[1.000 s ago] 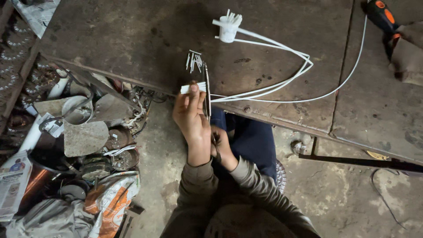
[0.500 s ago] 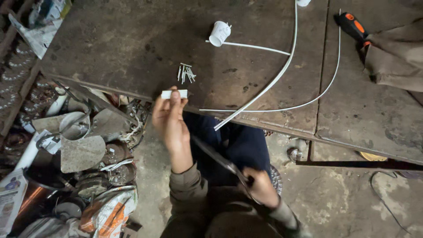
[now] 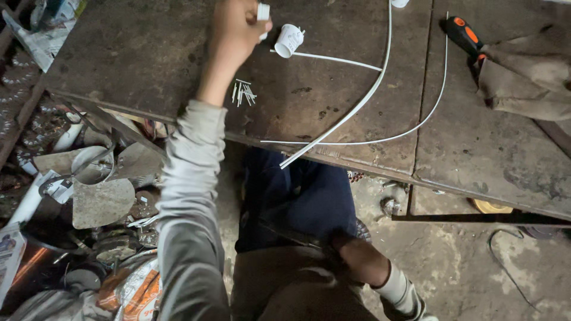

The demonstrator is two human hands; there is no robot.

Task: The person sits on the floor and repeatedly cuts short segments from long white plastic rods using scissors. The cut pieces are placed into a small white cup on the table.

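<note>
left hand (image 3: 235,30) – pinching small white piece (image 3: 263,12) over workbench (image 3: 148,65), beside white cup-shaped fitting (image 3: 289,40) | right hand (image 3: 351,252) – low by lap, grip unclear | nails (image 3: 244,93) nearby

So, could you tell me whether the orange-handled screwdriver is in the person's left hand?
No, the screwdriver lies alone on the table, while the left hand holds a small white piece.

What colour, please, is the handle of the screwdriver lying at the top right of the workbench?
The screwdriver has a black handle with orange accents, shown in the head view.
</note>
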